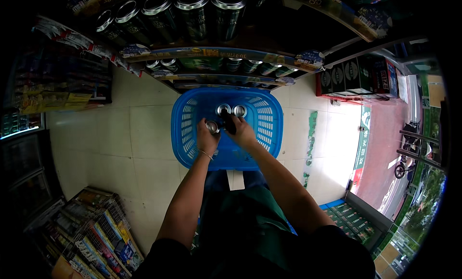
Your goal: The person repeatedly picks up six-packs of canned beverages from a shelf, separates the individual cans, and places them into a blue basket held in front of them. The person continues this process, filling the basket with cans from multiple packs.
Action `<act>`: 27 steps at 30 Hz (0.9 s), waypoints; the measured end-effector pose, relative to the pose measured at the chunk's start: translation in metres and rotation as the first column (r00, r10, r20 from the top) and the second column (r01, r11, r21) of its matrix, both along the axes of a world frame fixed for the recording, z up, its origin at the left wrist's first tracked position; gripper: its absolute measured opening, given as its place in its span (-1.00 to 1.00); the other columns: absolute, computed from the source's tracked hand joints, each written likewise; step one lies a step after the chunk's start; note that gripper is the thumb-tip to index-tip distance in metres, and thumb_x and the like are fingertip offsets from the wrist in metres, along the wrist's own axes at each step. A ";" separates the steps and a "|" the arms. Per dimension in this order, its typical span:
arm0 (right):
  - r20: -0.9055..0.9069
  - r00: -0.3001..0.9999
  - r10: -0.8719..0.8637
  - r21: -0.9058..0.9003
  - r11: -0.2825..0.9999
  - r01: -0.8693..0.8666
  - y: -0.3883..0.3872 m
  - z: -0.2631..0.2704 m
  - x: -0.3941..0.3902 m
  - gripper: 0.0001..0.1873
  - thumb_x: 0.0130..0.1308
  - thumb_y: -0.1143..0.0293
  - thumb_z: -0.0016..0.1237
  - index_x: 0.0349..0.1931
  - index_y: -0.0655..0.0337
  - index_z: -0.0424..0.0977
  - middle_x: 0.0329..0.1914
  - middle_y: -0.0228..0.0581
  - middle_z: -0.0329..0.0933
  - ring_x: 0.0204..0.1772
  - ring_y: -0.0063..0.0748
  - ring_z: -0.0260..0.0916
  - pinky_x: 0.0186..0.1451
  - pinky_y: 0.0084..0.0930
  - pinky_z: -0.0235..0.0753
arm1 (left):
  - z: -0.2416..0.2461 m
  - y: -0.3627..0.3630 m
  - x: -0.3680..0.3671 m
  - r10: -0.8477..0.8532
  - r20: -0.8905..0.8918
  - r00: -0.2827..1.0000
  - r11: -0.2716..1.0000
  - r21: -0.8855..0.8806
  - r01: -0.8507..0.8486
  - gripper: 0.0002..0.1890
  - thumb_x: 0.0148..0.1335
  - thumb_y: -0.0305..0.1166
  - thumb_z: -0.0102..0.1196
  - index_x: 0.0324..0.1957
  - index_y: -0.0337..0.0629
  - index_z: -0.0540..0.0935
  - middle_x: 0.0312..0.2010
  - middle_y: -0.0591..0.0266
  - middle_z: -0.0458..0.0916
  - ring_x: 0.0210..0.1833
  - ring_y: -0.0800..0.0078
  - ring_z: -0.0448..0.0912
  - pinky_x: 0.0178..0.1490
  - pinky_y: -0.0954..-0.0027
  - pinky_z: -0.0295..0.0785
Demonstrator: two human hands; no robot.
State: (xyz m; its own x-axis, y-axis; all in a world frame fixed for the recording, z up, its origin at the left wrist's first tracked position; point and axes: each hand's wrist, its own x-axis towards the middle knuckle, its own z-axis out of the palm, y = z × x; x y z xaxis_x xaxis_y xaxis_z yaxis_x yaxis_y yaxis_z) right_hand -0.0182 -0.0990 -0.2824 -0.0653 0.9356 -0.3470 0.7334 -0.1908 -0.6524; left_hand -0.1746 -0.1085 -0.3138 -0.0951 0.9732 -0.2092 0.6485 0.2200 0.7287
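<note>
A blue plastic basket with slotted sides is in front of me, over the tiled floor. Over its inside, my left hand grips a metal drink can with its silver end facing up. Close beside it, my right hand is closed around a dark object; its narrow end points away from me, and its kind is too dark to tell. Just beyond my right hand, two more cans stand in the basket, a left can and a right can, silver ends up.
A store shelf rises past the basket, with a row of large dark cans above and smaller cans below. Stacked cartons stand right, near the doorway to the street. Wire racks of packaged goods stand at lower left.
</note>
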 end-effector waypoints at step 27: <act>-0.492 0.843 -0.217 0.397 0.807 0.438 0.130 0.180 0.030 -0.53 0.23 0.05 -0.03 -0.18 0.36 0.53 -0.06 0.10 0.52 -0.04 0.09 0.48 -0.04 -0.21 0.43 | 0.215 0.117 0.030 -0.149 0.475 0.867 0.960 0.278 0.013 -0.55 0.19 -0.32 0.22 0.11 -0.21 0.47 0.00 0.12 0.53 0.01 0.42 0.54 -0.04 0.44 0.50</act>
State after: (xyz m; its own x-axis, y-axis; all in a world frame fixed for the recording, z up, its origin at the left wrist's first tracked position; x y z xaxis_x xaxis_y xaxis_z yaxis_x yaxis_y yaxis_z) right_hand 0.0121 0.0312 -0.1023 0.2473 0.9596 0.1341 0.3323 0.0460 -0.9420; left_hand -0.1450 0.0089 -0.0989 0.0338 0.9981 0.0507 0.2028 -0.0565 0.9776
